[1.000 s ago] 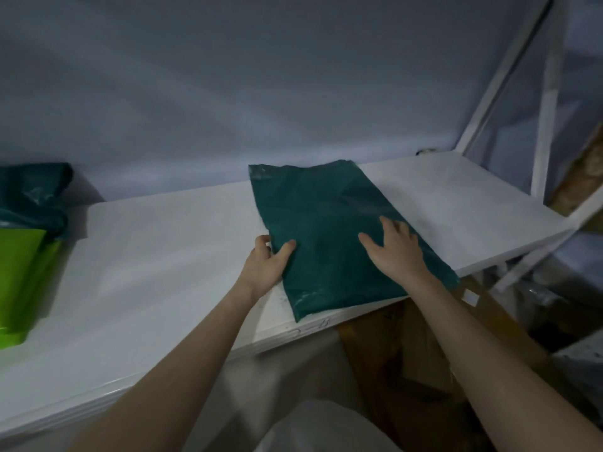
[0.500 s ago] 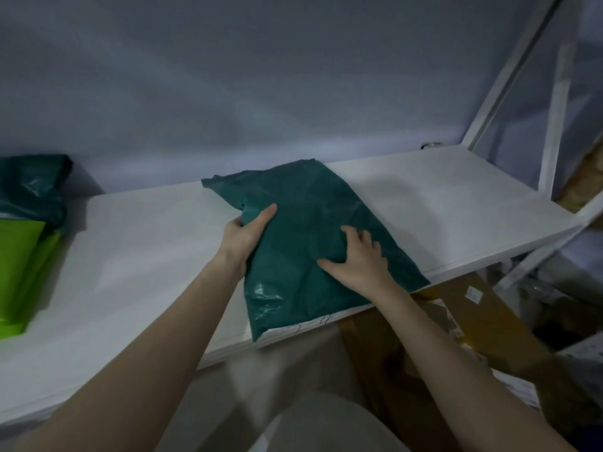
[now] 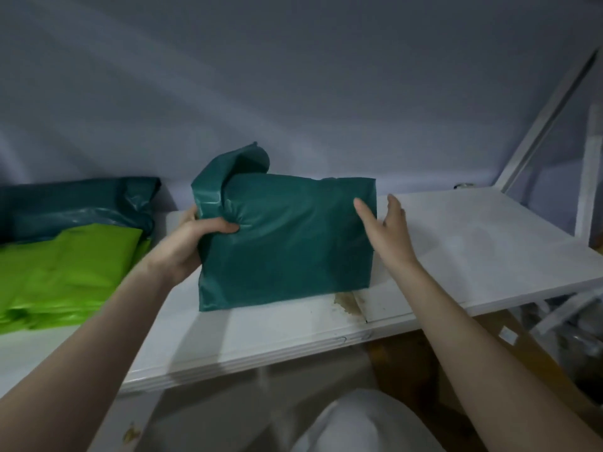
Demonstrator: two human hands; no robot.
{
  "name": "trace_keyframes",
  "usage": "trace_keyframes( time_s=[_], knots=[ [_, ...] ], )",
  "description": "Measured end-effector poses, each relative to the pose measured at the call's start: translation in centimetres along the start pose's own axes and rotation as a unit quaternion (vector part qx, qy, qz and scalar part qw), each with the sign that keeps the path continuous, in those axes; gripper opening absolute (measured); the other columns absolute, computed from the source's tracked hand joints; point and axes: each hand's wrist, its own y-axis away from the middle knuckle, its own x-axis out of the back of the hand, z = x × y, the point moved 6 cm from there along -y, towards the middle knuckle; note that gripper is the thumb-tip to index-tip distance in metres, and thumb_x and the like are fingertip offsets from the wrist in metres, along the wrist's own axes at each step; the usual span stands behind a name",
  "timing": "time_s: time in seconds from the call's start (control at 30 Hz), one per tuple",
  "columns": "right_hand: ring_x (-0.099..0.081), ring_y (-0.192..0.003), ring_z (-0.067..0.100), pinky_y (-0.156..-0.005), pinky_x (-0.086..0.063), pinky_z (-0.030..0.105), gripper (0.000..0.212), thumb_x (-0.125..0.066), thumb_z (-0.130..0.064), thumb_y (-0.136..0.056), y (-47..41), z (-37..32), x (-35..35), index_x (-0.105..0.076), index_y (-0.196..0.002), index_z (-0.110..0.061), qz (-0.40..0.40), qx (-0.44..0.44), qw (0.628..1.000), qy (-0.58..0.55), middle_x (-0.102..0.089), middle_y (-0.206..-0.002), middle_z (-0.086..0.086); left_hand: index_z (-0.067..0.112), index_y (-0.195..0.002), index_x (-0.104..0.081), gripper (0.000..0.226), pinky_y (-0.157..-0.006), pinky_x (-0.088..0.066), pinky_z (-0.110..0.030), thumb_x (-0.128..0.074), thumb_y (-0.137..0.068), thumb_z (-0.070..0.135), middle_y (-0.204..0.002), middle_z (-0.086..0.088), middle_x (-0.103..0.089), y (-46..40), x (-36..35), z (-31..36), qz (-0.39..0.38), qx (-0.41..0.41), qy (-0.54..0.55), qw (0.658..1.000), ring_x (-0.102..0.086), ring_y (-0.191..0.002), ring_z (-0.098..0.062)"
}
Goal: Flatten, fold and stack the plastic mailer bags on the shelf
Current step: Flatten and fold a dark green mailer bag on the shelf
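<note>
A dark green mailer bag (image 3: 287, 243) stands lifted off the white shelf (image 3: 473, 256), its lower edge near the shelf's surface and its upper left corner curling over. My left hand (image 3: 192, 238) grips the bag's left edge, thumb on the front and fingers behind. My right hand (image 3: 385, 230) is at the bag's right edge with straight fingers, thumb just in front of the plastic; whether it touches is unclear. At the shelf's left lies a stack of bright green bags (image 3: 65, 272) with dark green bags (image 3: 78, 203) behind them.
The shelf's right half lies bare up to a white diagonal brace (image 3: 548, 119) and upright post (image 3: 587, 177). A brown stain (image 3: 346, 303) marks the shelf near its front edge. Cardboard boxes (image 3: 535, 363) sit below on the right. A grey wall stands close behind.
The bag lay flat under both hands; my left hand gripped its left edge and raised it upright. My right hand came off its surface to the right edge. The view shifted left.
</note>
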Motion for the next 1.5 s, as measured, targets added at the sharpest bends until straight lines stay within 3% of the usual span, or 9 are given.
trace_keyframes(
  time_s=[0.17, 0.27, 0.43, 0.63, 0.77, 0.9, 1.03, 1.23, 1.5],
  knots=[
    [-0.055, -0.107, 0.016, -0.084, -0.042, 0.032, 0.069, -0.051, -0.060, -0.084, 0.2, -3.0, -1.4, -0.051, -0.126, -0.005, -0.053, -0.067, 0.992, -0.088, -0.057, -0.117, -0.001, 0.014, -0.101, -0.064, 0.034, -0.070, -0.057, -0.026, -0.056, -0.075, -0.007, -0.096, -0.002, -0.073, 2.2, 2.3, 2.5, 0.001, -0.011, -0.004, 1.000, -0.070, -0.088, -0.018],
    [-0.050, -0.077, 0.015, -0.092, -0.045, 0.043, 0.051, -0.056, -0.040, -0.090, 0.9, -4.2, -1.8, -0.060, -0.106, 0.007, -0.047, -0.067, 0.987, -0.135, -0.052, -0.082, 0.000, 0.014, -0.106, -0.067, 0.039, -0.073, -0.056, -0.026, -0.074, -0.068, 0.015, -0.103, -0.004, -0.072, 3.2, 3.4, 3.6, 0.020, -0.025, 0.012, 0.999, -0.069, -0.093, -0.018],
    [-0.057, -0.080, 0.017, -0.071, -0.043, 0.025, 0.033, -0.056, -0.023, -0.093, 2.0, -5.1, -3.6, -0.060, -0.109, 0.005, -0.088, -0.076, 0.980, -0.164, -0.059, -0.085, 0.003, 0.016, -0.105, -0.069, 0.055, -0.075, -0.055, -0.025, -0.066, -0.070, 0.059, -0.102, -0.003, -0.073, 3.8, 5.5, 5.7, 0.131, -0.058, -0.006, 0.990, -0.069, -0.093, -0.014],
    [-0.060, -0.075, 0.020, -0.065, -0.051, 0.030, 0.024, -0.049, -0.037, -0.095, 2.2, -5.9, -4.2, -0.047, -0.093, -0.013, -0.086, -0.083, 0.980, -0.161, -0.058, -0.096, 0.008, 0.016, -0.088, -0.068, 0.008, -0.064, -0.052, -0.022, -0.060, -0.086, 0.017, -0.074, 0.004, -0.072, 4.5, 7.7, 7.4, 0.224, -0.122, -0.020, 0.967, -0.067, -0.069, -0.012],
    [-0.063, -0.083, 0.025, -0.055, -0.051, 0.028, 0.062, -0.038, -0.057, -0.093, 2.8, -5.7, -4.9, -0.043, -0.129, -0.008, -0.167, -0.144, 0.971, -0.092, -0.059, -0.110, 0.013, 0.024, -0.097, -0.067, 0.037, -0.074, -0.051, -0.026, -0.045, -0.079, 0.002, -0.091, -0.003, -0.068, 4.6, 7.5, 8.8, 0.180, -0.174, -0.026, 0.968, -0.063, -0.084, -0.018],
    [-0.059, -0.076, 0.025, -0.065, -0.049, 0.031, 0.042, -0.043, -0.046, -0.095, 4.0, -5.7, -5.6, -0.058, -0.102, -0.007, -0.217, -0.149, 0.961, -0.084, -0.060, -0.087, 0.009, 0.024, -0.087, -0.069, 0.036, -0.075, -0.050, -0.024, -0.042, -0.082, 0.003, -0.085, 0.001, -0.068, 4.7, 7.0, 9.5, 0.182, -0.191, -0.021, 0.964, -0.062, -0.082, -0.015],
    [-0.058, -0.080, 0.019, -0.065, -0.047, 0.030, 0.035, -0.063, -0.016, -0.087, 3.5, -6.9, -4.7, -0.044, -0.117, -0.013, -0.118, -0.087, 0.972, -0.185, -0.057, -0.093, 0.007, 0.023, -0.074, -0.060, 0.016, -0.065, -0.047, -0.019, -0.061, -0.088, 0.031, -0.071, 0.006, -0.063, 4.8, 7.3, 9.7, 0.215, -0.199, -0.096, 0.951, -0.058, -0.067, -0.006],
    [-0.063, -0.084, 0.024, -0.083, -0.052, 0.040, 0.047, -0.062, 0.005, -0.083, 3.5, -9.2, -2.8, -0.037, -0.115, -0.020, -0.024, -0.003, 0.957, -0.289, -0.062, -0.095, 0.009, 0.024, -0.077, -0.059, 0.013, -0.064, -0.050, -0.016, -0.060, -0.090, 0.024, -0.076, 0.007, -0.065, 5.1, 8.4, 9.8, 0.274, -0.237, -0.135, 0.922, -0.061, -0.062, 0.002],
    [-0.058, -0.082, 0.023, -0.092, -0.048, 0.045, 0.026, -0.062, -0.007, -0.086, 3.1, -10.1, -1.0, -0.046, -0.094, -0.026, 0.070, 0.094, 0.964, -0.239, -0.058, -0.077, 0.003, 0.020, -0.061, -0.039, 0.037, -0.059, -0.030, -0.031, -0.041, -0.097, 0.031, -0.060, 0.003, -0.039, 5.9, 10.2, 10.1, 0.382, -0.247, -0.234, 0.859, -0.035, -0.058, -0.006]
  ],
)
